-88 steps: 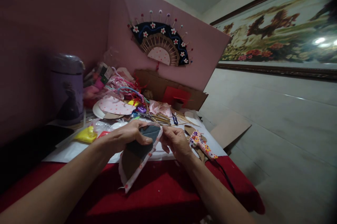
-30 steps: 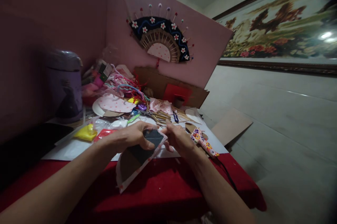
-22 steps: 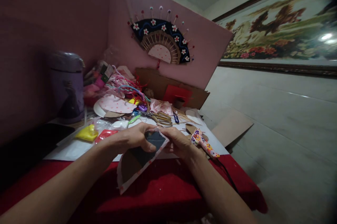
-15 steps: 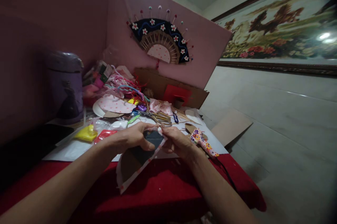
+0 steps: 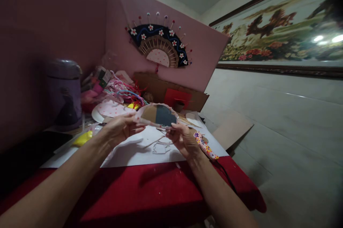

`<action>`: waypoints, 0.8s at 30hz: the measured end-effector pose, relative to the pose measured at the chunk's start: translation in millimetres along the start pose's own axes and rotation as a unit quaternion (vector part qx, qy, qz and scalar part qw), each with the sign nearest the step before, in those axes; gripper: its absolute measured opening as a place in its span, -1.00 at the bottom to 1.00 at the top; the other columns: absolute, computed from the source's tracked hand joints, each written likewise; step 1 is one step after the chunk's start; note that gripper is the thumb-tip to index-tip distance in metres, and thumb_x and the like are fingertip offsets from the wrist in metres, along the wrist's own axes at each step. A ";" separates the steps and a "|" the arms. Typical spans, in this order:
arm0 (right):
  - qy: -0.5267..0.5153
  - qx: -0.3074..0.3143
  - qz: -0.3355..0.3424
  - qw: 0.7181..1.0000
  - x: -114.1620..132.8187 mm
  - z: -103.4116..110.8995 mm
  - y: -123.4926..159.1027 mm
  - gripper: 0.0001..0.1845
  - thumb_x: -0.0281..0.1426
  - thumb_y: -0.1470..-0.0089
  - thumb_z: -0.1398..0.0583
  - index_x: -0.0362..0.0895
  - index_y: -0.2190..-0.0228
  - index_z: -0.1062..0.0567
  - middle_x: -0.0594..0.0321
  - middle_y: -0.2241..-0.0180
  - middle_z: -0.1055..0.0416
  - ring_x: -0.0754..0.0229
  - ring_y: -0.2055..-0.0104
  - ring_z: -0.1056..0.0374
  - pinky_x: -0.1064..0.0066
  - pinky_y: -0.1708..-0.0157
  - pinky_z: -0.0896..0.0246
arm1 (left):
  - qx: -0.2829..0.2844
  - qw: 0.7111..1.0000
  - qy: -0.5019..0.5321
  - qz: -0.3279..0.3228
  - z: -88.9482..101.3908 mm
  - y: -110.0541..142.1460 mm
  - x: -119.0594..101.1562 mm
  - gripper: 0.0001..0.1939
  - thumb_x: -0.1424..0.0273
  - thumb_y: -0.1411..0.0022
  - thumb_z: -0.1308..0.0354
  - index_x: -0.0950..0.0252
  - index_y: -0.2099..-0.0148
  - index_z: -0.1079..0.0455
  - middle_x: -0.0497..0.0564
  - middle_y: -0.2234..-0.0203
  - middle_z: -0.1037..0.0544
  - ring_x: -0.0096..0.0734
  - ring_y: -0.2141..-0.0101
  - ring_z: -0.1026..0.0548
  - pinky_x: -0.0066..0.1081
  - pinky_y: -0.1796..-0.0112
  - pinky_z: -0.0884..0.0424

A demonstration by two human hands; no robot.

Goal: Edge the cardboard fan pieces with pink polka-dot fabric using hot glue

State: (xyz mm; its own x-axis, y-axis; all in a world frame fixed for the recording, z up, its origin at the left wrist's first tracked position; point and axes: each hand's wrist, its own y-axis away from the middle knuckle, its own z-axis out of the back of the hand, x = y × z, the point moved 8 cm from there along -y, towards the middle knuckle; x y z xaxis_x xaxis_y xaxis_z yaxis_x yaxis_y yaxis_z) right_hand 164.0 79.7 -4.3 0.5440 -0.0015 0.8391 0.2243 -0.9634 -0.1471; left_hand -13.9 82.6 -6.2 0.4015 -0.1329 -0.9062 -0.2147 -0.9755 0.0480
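Between my two hands is a half-round cardboard piece (image 5: 157,115), part brown and part dark, with pink dotted cloth folded over its rim. My left hand (image 5: 123,126) grips its left end, thumb at the edge and fingers below. The right corner sits in the pinch of my right hand (image 5: 180,137). It is held up above a white sheet (image 5: 128,153). Under it lie thin strips and a small pale outlined scrap (image 5: 160,148). Right of my right hand is a roll of flower-patterned cloth (image 5: 206,146).
A decorated fan (image 5: 160,42) hangs on the pink board behind. A purple flask (image 5: 64,94) stands at left, beside piled ribbons and pipe cleaners (image 5: 125,87). Dotted cloth pieces (image 5: 114,108) and a yellow packet (image 5: 82,138) lie nearby. Red cloth (image 5: 160,192) covers the table's front.
The half-round piece has been raised away from me and turned from a slant to nearly level. My left hand has moved from its upper edge to its left end.
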 end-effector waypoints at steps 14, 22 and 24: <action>0.137 0.076 0.017 0.988 -45.1 -33.4 3.0 -0.60 -0.23 0.30 -0.39 -0.21 0.40 -0.51 0.25 0.53 -0.48 0.25 0.52 -0.39 0.39 0.44 -0.35 | 0.049 0.988 0.089 -0.116 -46.4 13.6 6.9 -0.78 0.40 -0.04 -0.27 0.40 0.23 -0.48 0.08 0.40 -0.59 -0.37 0.43 -0.52 -0.43 0.36 -0.43; 0.295 -0.037 0.146 0.943 -15.0 -10.7 6.1 -0.46 0.08 -0.01 -0.05 -0.17 0.51 -0.37 0.35 0.63 -0.26 0.38 0.67 -0.12 0.57 0.77 -0.04 | 0.013 0.990 0.119 -0.078 -33.3 5.4 8.3 -0.88 0.57 -0.11 -0.15 0.46 0.25 -0.45 0.12 0.43 -0.59 -0.37 0.43 -0.54 -0.40 0.32 -0.49; 0.333 -0.049 0.177 0.925 -8.3 -10.2 8.0 -0.55 0.00 -0.05 -0.09 -0.15 0.51 -0.33 0.42 0.65 -0.16 0.40 0.68 -0.05 0.57 0.75 0.00 | 0.026 0.991 0.112 -0.065 -33.4 3.5 13.1 -0.85 0.57 -0.10 -0.16 0.45 0.22 -0.44 0.13 0.41 -0.59 -0.35 0.43 -0.54 -0.37 0.33 -0.50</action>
State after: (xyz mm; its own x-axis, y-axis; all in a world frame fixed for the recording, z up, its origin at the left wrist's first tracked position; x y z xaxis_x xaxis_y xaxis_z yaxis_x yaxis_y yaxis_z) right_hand 153.0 69.3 -7.1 -0.0556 -0.4549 0.8888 0.0357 -0.8905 -0.4536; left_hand 20.3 71.6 -3.8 0.6157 -0.0486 -0.7865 -0.1919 -0.9773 -0.0898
